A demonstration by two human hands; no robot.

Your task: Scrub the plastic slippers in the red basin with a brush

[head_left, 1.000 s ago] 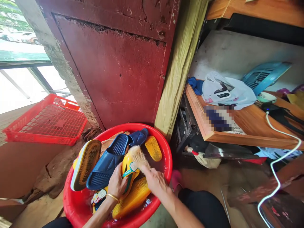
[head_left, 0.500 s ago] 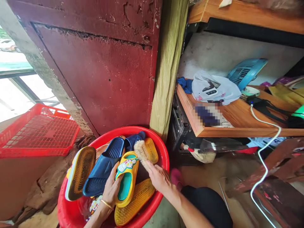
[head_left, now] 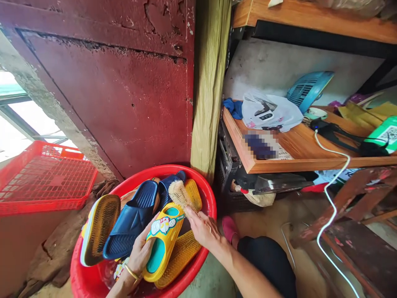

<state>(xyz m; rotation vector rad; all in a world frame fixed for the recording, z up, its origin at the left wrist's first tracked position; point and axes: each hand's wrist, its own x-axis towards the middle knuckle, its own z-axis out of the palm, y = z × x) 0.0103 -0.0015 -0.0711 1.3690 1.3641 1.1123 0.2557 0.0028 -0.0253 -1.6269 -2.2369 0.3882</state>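
Note:
A red plastic basin (head_left: 208,203) on the floor holds several slippers in water. My left hand (head_left: 140,251) grips a yellow child's slipper (head_left: 161,239) with a teal insole and a cartoon strap, its upper side turned up. My right hand (head_left: 202,227) holds a scrub brush (head_left: 178,193) with pale bristles, raised just above the slipper's toe end. Two navy slippers (head_left: 134,217) lean beside it. A yellow-soled slipper (head_left: 99,228) stands on edge at the basin's left, and another yellow sole (head_left: 180,253) lies under the held slipper.
A red plastic crate (head_left: 46,179) lies at left by a dark red metal door (head_left: 124,95). A wooden shelf (head_left: 279,159) at right carries a white bag (head_left: 269,111), a blue fan (head_left: 307,86) and a white cable (head_left: 331,207). My knee in dark trousers (head_left: 267,260) is at bottom.
My left hand turned the yellow slipper over so its insole and strap face up. The brush came off the sole and now hovers above the toe. The view swung right.

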